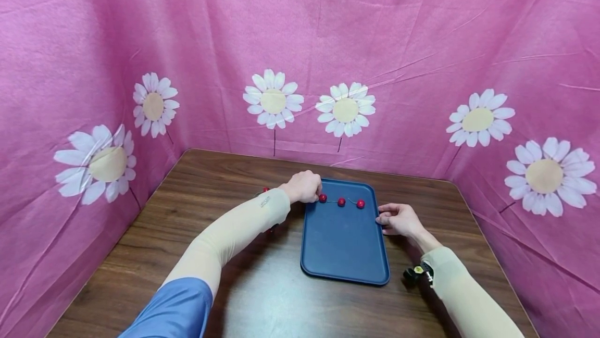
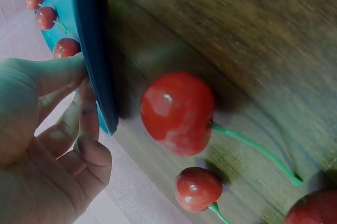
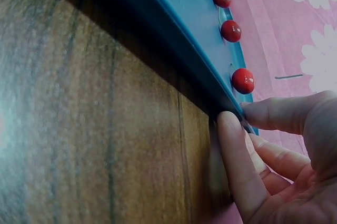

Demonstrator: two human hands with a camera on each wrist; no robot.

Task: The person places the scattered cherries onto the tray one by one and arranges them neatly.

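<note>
A dark blue tray (image 1: 344, 244) lies on the wooden table, with three red cherries in a row near its far end: a right one (image 1: 360, 204), a middle one (image 1: 341, 202) and a left one (image 1: 323, 198). At the tray's far left side, my left hand (image 1: 303, 187) has thumb and fingertips together right at the left cherry, where its stem end is hidden by them. My right hand (image 1: 399, 219) holds the tray's right rim between thumb and fingers, as the right wrist view shows up close.
More cherries with green stems lie on the table left of the tray, a large near one (image 2: 178, 113) and a smaller one (image 2: 198, 188) among them; my left forearm hides most in the head view. Pink flowered cloth (image 1: 398, 25) hangs around the table. A black wrist device (image 1: 412, 274) sits under the right wrist.
</note>
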